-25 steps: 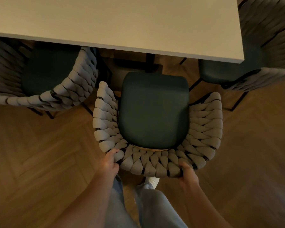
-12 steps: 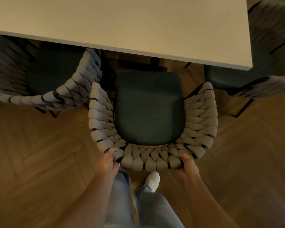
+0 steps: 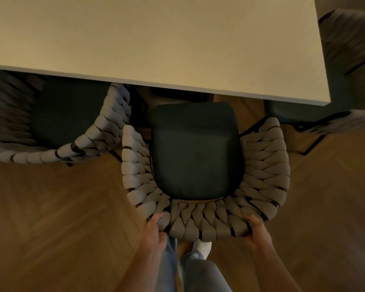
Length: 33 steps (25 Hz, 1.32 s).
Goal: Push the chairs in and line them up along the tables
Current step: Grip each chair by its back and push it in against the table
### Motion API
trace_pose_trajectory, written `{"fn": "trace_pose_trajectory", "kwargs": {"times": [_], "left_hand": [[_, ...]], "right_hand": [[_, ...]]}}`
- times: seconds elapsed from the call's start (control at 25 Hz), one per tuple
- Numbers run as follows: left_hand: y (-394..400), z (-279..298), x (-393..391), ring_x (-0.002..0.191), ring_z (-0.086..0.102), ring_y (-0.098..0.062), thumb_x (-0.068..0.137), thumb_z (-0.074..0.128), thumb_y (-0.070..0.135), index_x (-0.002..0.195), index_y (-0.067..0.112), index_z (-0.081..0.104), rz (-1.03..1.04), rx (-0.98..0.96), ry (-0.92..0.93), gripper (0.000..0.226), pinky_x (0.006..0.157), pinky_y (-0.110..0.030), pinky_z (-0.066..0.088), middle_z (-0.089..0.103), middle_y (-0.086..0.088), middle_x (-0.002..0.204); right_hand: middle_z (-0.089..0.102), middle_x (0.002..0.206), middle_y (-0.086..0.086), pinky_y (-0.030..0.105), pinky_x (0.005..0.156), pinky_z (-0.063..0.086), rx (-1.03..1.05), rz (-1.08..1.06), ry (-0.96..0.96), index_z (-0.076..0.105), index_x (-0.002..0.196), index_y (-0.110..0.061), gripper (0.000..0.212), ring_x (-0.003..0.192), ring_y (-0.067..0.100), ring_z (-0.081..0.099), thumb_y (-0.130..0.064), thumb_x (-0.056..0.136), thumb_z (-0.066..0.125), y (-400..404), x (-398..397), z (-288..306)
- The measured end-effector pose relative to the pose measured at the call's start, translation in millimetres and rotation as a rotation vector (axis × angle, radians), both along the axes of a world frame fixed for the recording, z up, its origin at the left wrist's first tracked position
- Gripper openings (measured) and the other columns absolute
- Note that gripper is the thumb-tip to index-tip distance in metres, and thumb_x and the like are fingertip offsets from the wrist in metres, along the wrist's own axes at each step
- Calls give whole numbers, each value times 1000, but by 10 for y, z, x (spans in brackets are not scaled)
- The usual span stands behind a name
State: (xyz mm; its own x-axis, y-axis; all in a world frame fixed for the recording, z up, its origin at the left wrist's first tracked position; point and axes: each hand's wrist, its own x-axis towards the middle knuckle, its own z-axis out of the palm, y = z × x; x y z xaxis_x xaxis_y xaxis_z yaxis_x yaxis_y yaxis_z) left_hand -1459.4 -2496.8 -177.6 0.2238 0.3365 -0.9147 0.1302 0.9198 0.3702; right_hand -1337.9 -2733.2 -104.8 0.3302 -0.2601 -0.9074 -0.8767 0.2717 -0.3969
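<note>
Altogether three chairs stand around one table (image 3: 156, 43), whose top is a pale, smooth, flat slab with a straight near edge and a square corner at the right. Two bare hands hold the middle chair (image 3: 195, 150): the left hand (image 3: 154, 234) is clenched round the back rim at its left curve, the right hand (image 3: 258, 233) round the same rim at its right curve. That chair sits just in front of the table edge, its seat front close to the edge but not under it. Its seat is a dark, rounded-square cushion of matte fabric; its back is a horseshoe of thick grey woven straps wrapped over a thin black frame. The left chair (image 3: 89, 142), of the same make, is tucked partly under the table and nearly touches the middle one. The right chair (image 3: 352, 60) stands past the table's corner. Wood floor (image 3: 51, 218) in herringbone planks lies below
</note>
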Motion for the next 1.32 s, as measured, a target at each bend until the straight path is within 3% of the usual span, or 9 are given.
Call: {"fn": "trace_pose_trajectory", "kwargs": {"times": [0.24,0.32,0.44,0.64,0.72,0.84,1.0,1.2,1.32], "left_hand": [[-34,90,122,129,57,-34,75,77,9,132,17,65,-62,-22,28,59,114,-58,40,66,-14,134],[90,48,223,127,58,-34,74,77,10,129,17,66,-54,-16,63,57,113,-58,41,66,-14,134],[300,27,331,117,63,-34,88,69,7,130,15,65,-64,-11,66,43,103,-55,49,69,-16,124],[737,26,557,111,66,-33,94,62,-1,132,12,60,-122,39,6,41,104,-54,50,68,-19,124],[922,47,694,106,67,-31,94,62,-2,129,11,61,-137,41,-9,37,95,-51,54,69,-18,119],[1140,80,872,100,68,-30,94,62,-2,127,12,62,-153,20,-32,36,80,-46,57,71,-16,112],[1419,-14,1122,108,67,-32,92,66,0,129,13,63,-198,26,8,40,102,-54,52,70,-17,119],[1718,-104,1446,119,64,-33,91,70,6,125,13,66,-243,62,61,35,108,-51,49,66,-19,129],[1749,-89,1501,123,61,-32,90,71,8,118,19,67,-258,34,80,30,110,-53,47,64,-15,134]], "right_hand": [[63,121,20,45,70,55,7,-113,-15,47,138,-2,52,104,35,65,-13,92,66,-54,43,-1],[63,113,19,41,61,54,26,-104,-15,47,136,-1,46,95,32,65,-13,94,64,46,92,53],[61,94,12,31,46,52,56,-79,-42,49,135,-5,38,80,24,62,-12,98,59,177,158,89],[62,96,14,36,53,50,45,-65,7,49,138,-3,45,81,26,63,-13,96,64,566,287,70],[65,104,17,33,48,54,13,-66,27,52,136,-2,48,85,30,65,-17,93,68,703,359,-43],[65,122,20,41,64,57,5,-106,18,51,138,-4,54,100,37,67,-17,90,71,868,456,-112],[58,137,20,43,71,55,-7,-149,11,42,149,-10,64,116,38,62,-15,92,70,1086,661,-107],[57,137,21,39,61,51,-20,-140,-13,40,149,-5,61,92,30,64,-13,95,67,1315,931,-111],[56,140,21,38,61,50,-33,-122,-3,40,149,-3,60,97,32,62,-12,95,67,1343,991,-140]]}}
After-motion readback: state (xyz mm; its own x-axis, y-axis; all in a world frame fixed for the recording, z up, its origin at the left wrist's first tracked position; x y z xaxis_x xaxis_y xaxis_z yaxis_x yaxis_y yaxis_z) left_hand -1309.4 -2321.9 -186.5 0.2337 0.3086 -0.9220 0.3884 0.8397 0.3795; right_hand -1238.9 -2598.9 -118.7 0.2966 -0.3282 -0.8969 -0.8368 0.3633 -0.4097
